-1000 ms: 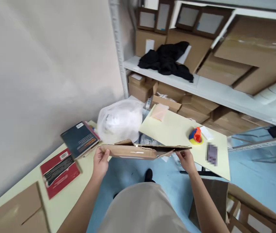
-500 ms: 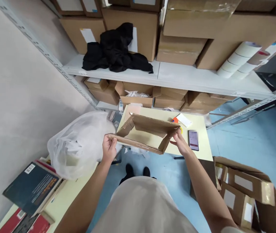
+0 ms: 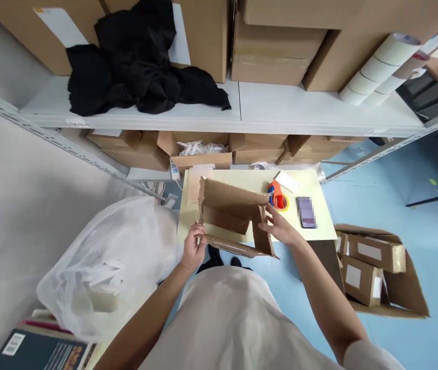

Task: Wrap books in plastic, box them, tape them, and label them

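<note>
At the lower left, a stack of books (image 3: 39, 354) runs out of view, the dark top cover carrying a white barcode label. Just beyond it bulges a translucent white plastic bag (image 3: 114, 257), with pale scraps showing through. Above, black cloth (image 3: 137, 67) lies crumpled on the grey shelf (image 3: 272, 110), in front of large cartons.

Next comes the left hand (image 3: 194, 247), closed on the near left corner of an open cardboard box (image 3: 234, 194). Behind that corner, a pale pink sheet (image 3: 194, 182) rests at the far left of the cream tabletop (image 3: 321, 223); farther back, on the level below the cloth, an open carton (image 3: 201, 162) holds white pieces. The cardboard box is held up over the tabletop's near edge, its opening tilted toward the wearer, and a pale gap shows through its bottom. The right hand (image 3: 280, 227) grips its right end, fingers spread around the wall near the far corner.

Just past those fingers sits a red and blue tape dispenser (image 3: 276, 195) with a yellow-rimmed roll. A flat white item (image 3: 287, 181) lies behind it, and a phone (image 3: 306, 211), partly blurred, lies to its right. Farther right, white rolls (image 3: 380, 67) lean on the shelf, while below, a big open carton on the blue floor (image 3: 430, 257) contains smaller labelled boxes (image 3: 363, 280).
</note>
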`<action>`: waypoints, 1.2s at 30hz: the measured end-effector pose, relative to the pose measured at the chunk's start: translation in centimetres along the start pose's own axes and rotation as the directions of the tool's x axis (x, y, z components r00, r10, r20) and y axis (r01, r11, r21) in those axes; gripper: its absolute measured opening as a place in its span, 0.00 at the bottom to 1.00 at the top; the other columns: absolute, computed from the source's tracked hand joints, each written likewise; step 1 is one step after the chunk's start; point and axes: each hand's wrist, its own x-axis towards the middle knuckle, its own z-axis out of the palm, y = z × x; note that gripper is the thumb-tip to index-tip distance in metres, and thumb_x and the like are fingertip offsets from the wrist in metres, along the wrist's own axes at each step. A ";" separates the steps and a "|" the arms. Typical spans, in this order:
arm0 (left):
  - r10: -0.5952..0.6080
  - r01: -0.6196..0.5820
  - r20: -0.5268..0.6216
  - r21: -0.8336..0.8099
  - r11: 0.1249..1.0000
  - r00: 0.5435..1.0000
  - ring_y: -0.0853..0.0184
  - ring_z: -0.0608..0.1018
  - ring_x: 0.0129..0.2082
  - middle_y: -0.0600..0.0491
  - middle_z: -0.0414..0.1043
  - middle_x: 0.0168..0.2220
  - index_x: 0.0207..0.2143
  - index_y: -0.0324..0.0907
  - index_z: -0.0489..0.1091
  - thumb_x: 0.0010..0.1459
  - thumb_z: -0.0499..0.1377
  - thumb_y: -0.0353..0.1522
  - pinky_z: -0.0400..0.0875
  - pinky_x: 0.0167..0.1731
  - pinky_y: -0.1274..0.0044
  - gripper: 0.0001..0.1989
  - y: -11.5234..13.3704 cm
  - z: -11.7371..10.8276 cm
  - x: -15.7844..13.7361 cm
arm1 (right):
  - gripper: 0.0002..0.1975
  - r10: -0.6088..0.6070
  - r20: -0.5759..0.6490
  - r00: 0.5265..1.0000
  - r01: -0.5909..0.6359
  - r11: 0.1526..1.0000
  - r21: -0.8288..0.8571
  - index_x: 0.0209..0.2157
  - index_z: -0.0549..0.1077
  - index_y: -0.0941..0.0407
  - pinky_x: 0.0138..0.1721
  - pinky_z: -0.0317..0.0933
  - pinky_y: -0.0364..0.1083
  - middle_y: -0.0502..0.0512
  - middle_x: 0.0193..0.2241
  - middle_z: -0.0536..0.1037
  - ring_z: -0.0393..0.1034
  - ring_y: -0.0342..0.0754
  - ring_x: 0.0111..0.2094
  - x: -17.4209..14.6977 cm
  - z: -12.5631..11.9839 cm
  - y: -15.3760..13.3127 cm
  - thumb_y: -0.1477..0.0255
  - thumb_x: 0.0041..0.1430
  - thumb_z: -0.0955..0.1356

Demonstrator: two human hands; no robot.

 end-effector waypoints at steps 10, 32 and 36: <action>0.094 -0.092 0.130 -0.027 0.995 0.987 0.62 0.74 0.36 0.50 0.70 0.32 0.33 0.46 0.64 0.56 0.59 0.40 0.57 0.56 0.57 0.09 -1.9 -0.5 0.4 | 0.25 -0.094 -0.263 0.960 -0.069 0.832 -0.550 0.51 0.71 0.55 0.33 0.61 0.47 0.58 0.33 0.80 0.73 0.54 0.32 -1.1 -1.2 -1.0 0.76 0.52 0.58; -0.218 0.127 0.206 0.382 0.915 0.954 0.45 0.50 0.66 0.34 0.34 0.68 0.66 0.44 0.28 0.38 0.71 0.42 0.57 0.58 0.55 0.65 -2.6 2.8 4.8 | 0.22 -0.398 -0.272 0.876 0.040 0.622 -0.782 0.53 0.68 0.61 0.36 0.64 0.48 0.63 0.31 0.80 0.75 0.55 0.33 6.2 -4.6 1.0 0.78 0.57 0.59; -0.192 0.009 0.363 0.450 0.893 0.912 0.47 0.50 0.66 0.37 0.39 0.68 0.67 0.42 0.32 0.41 0.69 0.43 0.48 0.63 0.56 0.62 -3.1 1.7 5.3 | 0.20 -0.396 -0.305 0.866 0.094 0.728 -0.679 0.51 0.70 0.60 0.40 0.66 0.51 0.63 0.34 0.80 0.76 0.56 0.35 6.5 -4.4 1.8 0.75 0.58 0.59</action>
